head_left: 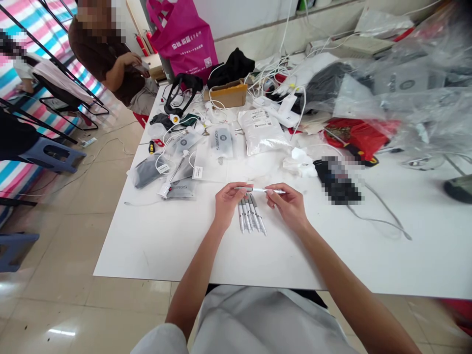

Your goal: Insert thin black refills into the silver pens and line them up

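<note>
Between my two hands a white and grey pen (259, 190) is held level, just above the table. My left hand (229, 200) pinches its grey end, and my right hand (286, 200) grips the white end. Under and between the hands, several more pens (252, 216) of the same white and grey kind lie side by side on the white table (169, 246). Their grey upper ends are partly hidden behind the held pen and my fingers.
Packed grey pouches (221, 141), a white plastic package (262, 132) and tangled white cables fill the table's far side. A small cardboard box (229, 93) and a pink bag (184, 42) stand behind. Clear plastic bags (416, 98) are heaped right. Another person (106, 59) is at back left.
</note>
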A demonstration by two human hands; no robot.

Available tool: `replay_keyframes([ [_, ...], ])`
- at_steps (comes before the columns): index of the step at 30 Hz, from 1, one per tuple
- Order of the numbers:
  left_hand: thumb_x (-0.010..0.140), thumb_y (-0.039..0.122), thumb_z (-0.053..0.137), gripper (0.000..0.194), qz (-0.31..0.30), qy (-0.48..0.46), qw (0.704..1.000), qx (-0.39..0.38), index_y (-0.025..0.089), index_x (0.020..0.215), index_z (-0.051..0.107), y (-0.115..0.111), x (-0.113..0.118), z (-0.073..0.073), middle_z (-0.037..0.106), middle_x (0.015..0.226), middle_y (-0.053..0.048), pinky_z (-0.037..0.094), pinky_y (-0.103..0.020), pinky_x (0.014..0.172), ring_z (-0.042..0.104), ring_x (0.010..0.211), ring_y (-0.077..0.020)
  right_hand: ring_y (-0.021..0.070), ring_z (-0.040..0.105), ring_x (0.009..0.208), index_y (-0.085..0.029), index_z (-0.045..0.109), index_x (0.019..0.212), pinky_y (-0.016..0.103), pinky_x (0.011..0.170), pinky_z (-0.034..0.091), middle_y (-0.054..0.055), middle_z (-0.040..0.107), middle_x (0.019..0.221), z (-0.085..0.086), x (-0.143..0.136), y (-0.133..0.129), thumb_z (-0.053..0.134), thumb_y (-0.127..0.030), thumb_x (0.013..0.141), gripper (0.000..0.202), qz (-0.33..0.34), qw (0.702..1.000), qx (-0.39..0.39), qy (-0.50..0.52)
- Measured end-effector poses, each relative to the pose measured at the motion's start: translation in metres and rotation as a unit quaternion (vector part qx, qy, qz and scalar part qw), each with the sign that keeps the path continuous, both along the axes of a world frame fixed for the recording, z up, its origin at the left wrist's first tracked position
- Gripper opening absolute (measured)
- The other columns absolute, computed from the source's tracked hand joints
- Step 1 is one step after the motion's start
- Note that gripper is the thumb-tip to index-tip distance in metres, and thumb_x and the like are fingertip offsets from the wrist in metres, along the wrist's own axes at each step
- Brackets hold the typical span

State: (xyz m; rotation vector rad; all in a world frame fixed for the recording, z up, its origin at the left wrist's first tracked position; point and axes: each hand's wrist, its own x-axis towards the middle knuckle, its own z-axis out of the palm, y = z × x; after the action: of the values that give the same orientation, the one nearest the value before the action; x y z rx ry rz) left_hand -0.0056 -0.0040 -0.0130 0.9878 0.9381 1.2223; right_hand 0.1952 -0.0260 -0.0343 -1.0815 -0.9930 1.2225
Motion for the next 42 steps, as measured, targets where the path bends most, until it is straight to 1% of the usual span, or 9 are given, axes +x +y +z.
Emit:
replay_keyframes([
  [4,0.081,0.042,0.093,0.027,0.040,0.054,0.998,0.003,0.020,0.093,0.084,0.003,-0.002,-0.002,0.078,0.079,-0.005,0.054,-0.031,0.068,0.068,0.070,-0.0161,0.0133,0.053,0.059,-0.023,0.078,0.094,0.032,0.055,0.046,-0.001,0.062,0.069,0.000,0.000,0.001,0.089,-0.050,0.084,0.031,-0.020,1.000,-0.009,0.009],
  [7,0.079,0.037,0.094,0.023,0.029,0.065,0.997,0.032,0.020,0.090,0.084,0.002,-0.002,-0.002,0.081,0.091,-0.007,0.059,-0.035,0.081,0.074,0.085,-0.0205,0.0131,0.052,0.058,-0.023,0.075,0.089,0.032,0.056,0.046,-0.002,0.058,0.064,-0.001,0.000,0.001,0.087,-0.050,0.086,0.030,-0.027,1.000,-0.008,0.012],
  [10,0.078,0.033,0.096,0.033,0.022,0.058,0.996,0.069,0.022,0.106,0.082,-0.001,-0.001,0.001,0.082,0.107,-0.009,0.059,-0.038,0.097,0.076,0.105,-0.0238,0.0127,0.050,0.056,-0.024,0.072,0.087,0.032,0.056,0.046,-0.004,0.054,0.061,-0.003,0.000,0.001,0.084,-0.053,0.089,0.032,-0.029,1.000,0.001,0.012],
  [12,0.082,0.037,0.093,0.037,0.016,0.062,0.997,0.053,0.023,0.113,0.081,-0.001,-0.001,0.001,0.082,0.103,-0.008,0.060,-0.036,0.089,0.076,0.093,-0.0207,0.0127,0.050,0.056,-0.024,0.071,0.089,0.032,0.055,0.046,-0.004,0.052,0.061,-0.003,0.001,0.002,0.084,-0.053,0.089,0.031,-0.029,0.999,0.004,0.012],
  [16,0.089,0.047,0.085,0.030,-0.003,0.088,0.996,0.013,0.018,0.092,0.084,-0.001,-0.002,-0.003,0.078,0.080,-0.006,0.059,-0.034,0.073,0.070,0.068,-0.0166,0.0127,0.048,0.058,-0.024,0.073,0.089,0.031,0.055,0.045,-0.004,0.051,0.062,0.000,-0.001,0.004,0.085,-0.050,0.089,0.029,-0.032,0.999,0.012,0.032],
  [20,0.086,0.039,0.089,0.020,-0.002,0.108,0.991,0.082,0.021,0.093,0.085,-0.002,0.001,-0.008,0.080,0.091,-0.006,0.060,-0.034,0.083,0.075,0.085,-0.0195,0.0134,0.049,0.063,-0.025,0.073,0.090,0.031,0.056,0.046,-0.003,0.051,0.066,0.003,-0.002,0.005,0.084,-0.054,0.089,0.032,-0.036,0.996,0.026,0.073],
  [27,0.091,0.033,0.085,0.013,0.007,0.150,0.977,0.150,0.023,0.098,0.085,-0.005,0.005,-0.009,0.079,0.102,-0.008,0.061,-0.035,0.088,0.075,0.097,-0.0210,0.0154,0.068,0.088,-0.026,0.071,0.089,0.030,0.076,0.058,0.002,0.073,0.100,-0.003,-0.001,0.009,0.082,-0.053,0.091,0.029,-0.035,0.994,0.034,0.099],
  [35,0.092,0.039,0.082,0.023,-0.023,0.186,0.978,0.091,0.021,0.107,0.084,-0.004,0.000,-0.006,0.081,0.102,-0.007,0.061,-0.035,0.088,0.075,0.092,-0.0200,0.0182,0.077,0.100,-0.026,0.066,0.089,0.032,0.086,0.061,0.003,0.081,0.099,0.003,0.002,0.010,0.082,-0.056,0.092,0.035,-0.029,0.990,0.009,0.139],
  [42,0.096,0.034,0.079,0.018,-0.033,0.203,0.965,0.160,0.020,0.105,0.083,-0.007,0.003,-0.012,0.080,0.100,-0.008,0.060,-0.033,0.084,0.074,0.089,-0.0185,0.0159,0.074,0.094,-0.026,0.066,0.093,0.035,0.092,0.063,-0.002,0.071,0.089,0.013,0.001,0.010,0.087,-0.052,0.088,0.034,-0.033,0.969,-0.037,0.241],
])
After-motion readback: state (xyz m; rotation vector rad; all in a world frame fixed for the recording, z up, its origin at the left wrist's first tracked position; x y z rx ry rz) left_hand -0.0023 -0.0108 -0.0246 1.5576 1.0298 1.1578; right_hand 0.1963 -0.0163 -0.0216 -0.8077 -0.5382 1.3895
